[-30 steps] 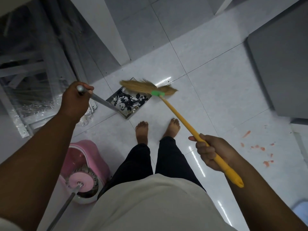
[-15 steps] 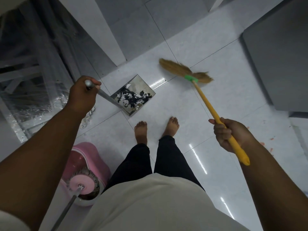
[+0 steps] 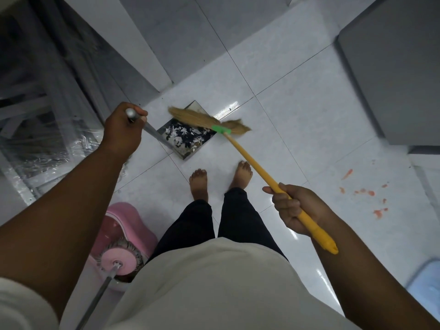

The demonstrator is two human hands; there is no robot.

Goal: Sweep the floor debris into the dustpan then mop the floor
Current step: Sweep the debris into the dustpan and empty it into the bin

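Note:
A metal dustpan [image 3: 190, 152] stands on the white tiled floor just ahead of my bare feet, and black and white paper scraps [image 3: 185, 136] fill it. My left hand [image 3: 122, 129] grips the top of its long metal handle [image 3: 150, 128]. My right hand [image 3: 295, 208] holds the yellow stick of a broom [image 3: 252, 160]. The straw head [image 3: 207, 120] with its green collar lies across the far edge of the dustpan.
A pink mop bucket [image 3: 129, 225] with a spin mop [image 3: 117, 258] in it stands at my lower left. Orange-red stains [image 3: 366, 192] mark the floor on the right. A grey cabinet [image 3: 392, 67] is at the upper right, a plastic-wrapped metal rack [image 3: 42, 115] on the left.
The broom head swung back left from the open floor onto the far edge of the dustpan. My right hand moved down and right. The dustpan stayed in place.

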